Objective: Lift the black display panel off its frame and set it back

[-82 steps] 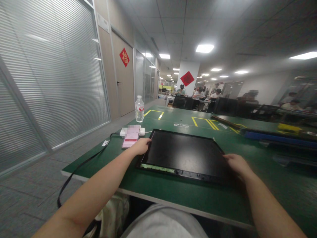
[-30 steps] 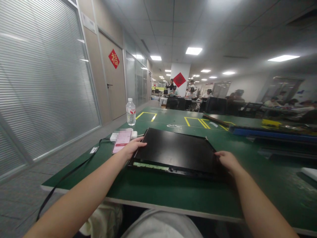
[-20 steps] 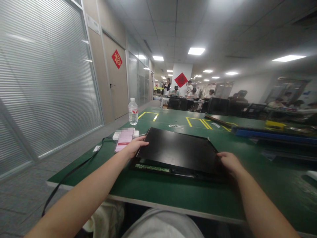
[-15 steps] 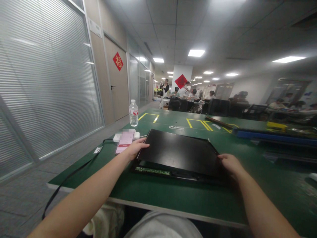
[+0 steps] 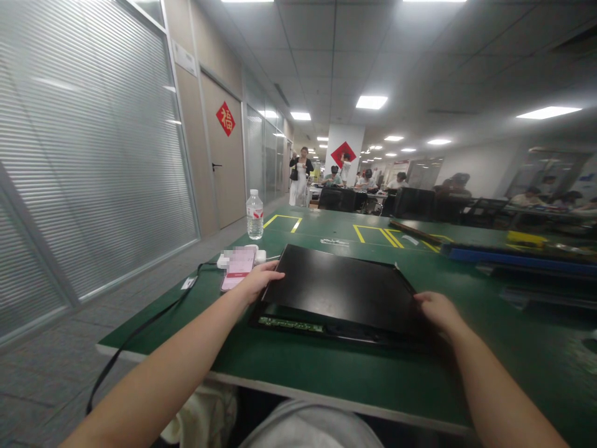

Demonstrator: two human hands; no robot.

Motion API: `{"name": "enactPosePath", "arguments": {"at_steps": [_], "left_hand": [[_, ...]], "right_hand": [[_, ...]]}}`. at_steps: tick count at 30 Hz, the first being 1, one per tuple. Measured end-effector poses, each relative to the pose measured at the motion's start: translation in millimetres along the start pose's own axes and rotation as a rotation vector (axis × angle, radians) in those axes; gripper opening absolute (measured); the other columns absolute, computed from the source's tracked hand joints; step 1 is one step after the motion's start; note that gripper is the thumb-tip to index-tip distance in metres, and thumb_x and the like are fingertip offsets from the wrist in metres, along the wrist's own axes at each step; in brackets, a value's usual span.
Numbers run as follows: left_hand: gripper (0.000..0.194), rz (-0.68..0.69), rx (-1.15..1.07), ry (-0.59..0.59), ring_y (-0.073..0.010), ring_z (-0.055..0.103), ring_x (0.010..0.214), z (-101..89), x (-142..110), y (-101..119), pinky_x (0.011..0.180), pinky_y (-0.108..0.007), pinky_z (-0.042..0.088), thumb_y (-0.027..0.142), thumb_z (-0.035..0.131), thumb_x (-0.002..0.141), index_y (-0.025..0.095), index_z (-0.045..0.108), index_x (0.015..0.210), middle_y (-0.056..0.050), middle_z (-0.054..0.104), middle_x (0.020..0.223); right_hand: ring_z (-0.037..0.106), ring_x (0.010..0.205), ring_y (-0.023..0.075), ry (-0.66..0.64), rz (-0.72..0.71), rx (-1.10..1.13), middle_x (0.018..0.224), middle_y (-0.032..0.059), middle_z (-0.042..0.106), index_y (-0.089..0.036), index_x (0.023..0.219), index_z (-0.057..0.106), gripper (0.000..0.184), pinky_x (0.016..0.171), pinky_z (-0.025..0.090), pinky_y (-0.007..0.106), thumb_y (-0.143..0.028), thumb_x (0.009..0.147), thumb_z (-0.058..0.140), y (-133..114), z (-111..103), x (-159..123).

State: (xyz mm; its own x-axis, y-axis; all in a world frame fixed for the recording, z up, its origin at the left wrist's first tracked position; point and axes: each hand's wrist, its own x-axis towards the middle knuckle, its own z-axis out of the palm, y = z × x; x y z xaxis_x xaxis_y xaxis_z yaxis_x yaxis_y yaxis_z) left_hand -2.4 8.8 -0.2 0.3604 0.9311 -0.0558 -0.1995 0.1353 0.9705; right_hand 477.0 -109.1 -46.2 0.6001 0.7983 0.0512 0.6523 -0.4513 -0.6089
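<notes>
A flat black display panel lies over a black frame on the green table. My left hand is closed on the panel's left edge, thumb on top and fingers partly hidden beneath. At the right edge my right hand pinches the panel, its lower fingers out of sight. Along the near side, below the panel, a green circuit board shows inside the black frame.
A water bottle stands at the far left, with a phone and a power strip with a black cable nearer. Yellow tape marks the far tabletop. A long blue-edged part lies at right. Several people sit or stand in the background.
The view has shifted slightly, and both hands keep their hold on the panel, which stays in nearly the same place. A person in the background has moved.
</notes>
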Motion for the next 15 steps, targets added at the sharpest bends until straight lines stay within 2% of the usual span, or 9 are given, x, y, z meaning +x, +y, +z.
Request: {"name": "enactPosePath", "arguments": {"at_steps": [5, 10, 15], "left_hand": [[0.055, 0.002, -0.024, 0.005, -0.0249, 0.074, 0.080, 0.4, 0.0, 0.1, 0.074, -0.035, 0.058, 0.007, 0.079, 0.058, 0.016, 0.070, 0.112, -0.009, 0.077, 0.095], [0.061, -0.013, -0.066, -0.005, -0.0242, 0.074, 0.080, 1.4, -0.6, 0.7, 0.072, -0.033, 0.058, 0.007, 0.079, 0.059, 0.017, 0.067, 0.118, -0.008, 0.078, 0.096], [0.063, -0.019, -0.071, 0.002, -0.0247, 0.075, 0.079, 1.1, -0.9, 0.4, 0.072, -0.034, 0.059, 0.005, 0.079, 0.060, 0.016, 0.066, 0.121, -0.009, 0.078, 0.096]], "right_hand": [[0.071, 0.088, 0.0217, -0.041, 0.008, 0.028, 0.094, 0.0079, 0.076, -0.020, 0.094, 0.078, 0.037, 0.078, 0.052, 0.028, -0.008, 0.067, 0.055, 0.0, 0.1, -0.3], [0.071, 0.088, 0.0229, -0.031, -0.009, 0.003, 0.093, 0.0078, 0.076, -0.021, 0.086, 0.078, 0.033, 0.080, 0.052, 0.029, -0.007, 0.066, 0.056, -0.8, -0.1, 0.5], [0.070, 0.090, 0.0235, -0.001, -0.014, 0.004, 0.095, 0.0084, 0.076, -0.021, 0.089, 0.078, 0.036, 0.083, 0.051, 0.031, -0.006, 0.064, 0.056, -0.2, 0.4, 0.1]]}}
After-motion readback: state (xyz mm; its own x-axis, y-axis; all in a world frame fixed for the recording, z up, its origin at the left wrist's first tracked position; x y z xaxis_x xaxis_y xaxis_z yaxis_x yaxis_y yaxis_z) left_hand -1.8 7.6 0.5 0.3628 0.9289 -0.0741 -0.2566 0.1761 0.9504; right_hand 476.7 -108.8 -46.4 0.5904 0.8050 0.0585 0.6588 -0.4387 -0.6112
